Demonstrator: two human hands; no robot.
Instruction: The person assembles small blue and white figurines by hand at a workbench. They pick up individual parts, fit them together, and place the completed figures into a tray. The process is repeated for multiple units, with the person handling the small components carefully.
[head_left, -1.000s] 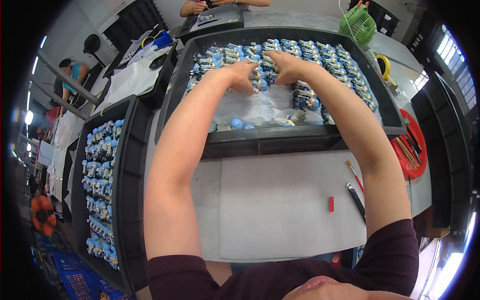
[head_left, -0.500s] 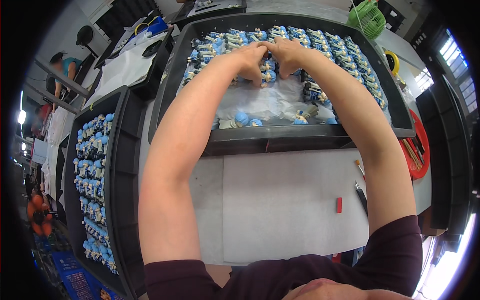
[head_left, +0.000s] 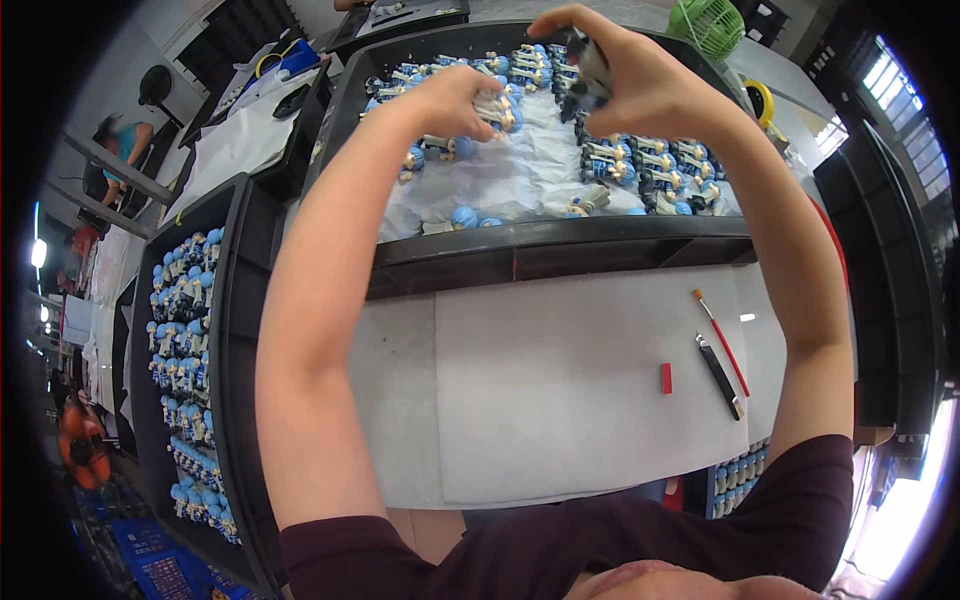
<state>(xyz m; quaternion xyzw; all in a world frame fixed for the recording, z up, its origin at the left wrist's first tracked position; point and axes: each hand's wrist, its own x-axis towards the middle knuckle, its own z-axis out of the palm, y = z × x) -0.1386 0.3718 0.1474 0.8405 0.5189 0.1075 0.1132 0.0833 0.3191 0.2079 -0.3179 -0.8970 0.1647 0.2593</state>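
Note:
A black tray (head_left: 450, 262) in front of me holds rows of small blue-haired figurines (head_left: 610, 162) lying on white sheeting. Over the tray's middle, my left hand (head_left: 452, 103) curls its thumb and fingers around a pale-bodied figurine (head_left: 494, 108). My right hand (head_left: 650, 90) is raised above the rows farther right. Between its thumb and bent fingers is a dark and grey figurine (head_left: 592, 78), smeared by motion; whether there is more than one I cannot tell. A few single figurines (head_left: 464, 217) lie along the near wall.
White paper (head_left: 560, 400) covers the near worktop. On it lie a red block (head_left: 666, 378), a black-handled knife (head_left: 718, 375) and a red paintbrush (head_left: 722, 340). Another black tray (head_left: 245, 330) of figurines stands at left. A green basket (head_left: 708, 28) sits at the far right.
My hands have drawn apart: the right went up and right with a figurine, the left a little left. Bare sheeting now shows between the rows. My view has shifted slightly.

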